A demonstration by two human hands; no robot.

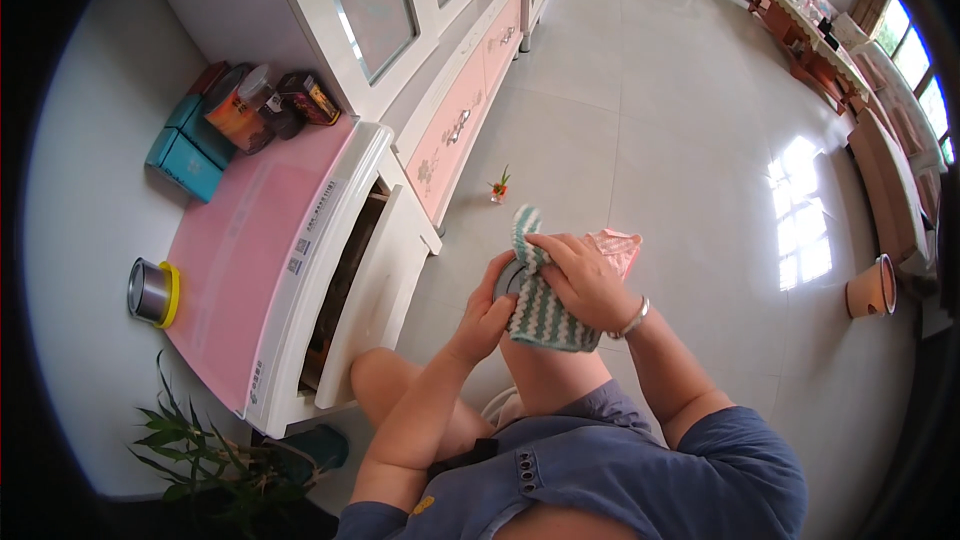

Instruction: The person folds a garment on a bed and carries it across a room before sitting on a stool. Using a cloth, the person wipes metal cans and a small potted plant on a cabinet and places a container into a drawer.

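Note:
My left hand (484,315) grips a round, grey, lid-like object (508,279), partly hidden by the cloth. A green-and-white striped cloth (551,315) lies over its right side and hangs down above my thigh. My right hand (585,277) holds this cloth from above, fingers bent over it against the round object. Behind my right hand, a pink patterned item (618,249) shows in part; what supports it is hidden. On the pink-topped cabinet (247,240) to my left, a steel container with a yellow rim (152,292) stands near the wall.
The cabinet's white drawer (375,292) is pulled out beside my knee. Turquoise boxes (191,157), an orange canister (238,116) and a dark box (311,97) stand at its far end. A small potted flower (499,186) sits on the tiled floor, a leafy plant (202,450) lower left, a bin (870,289) right.

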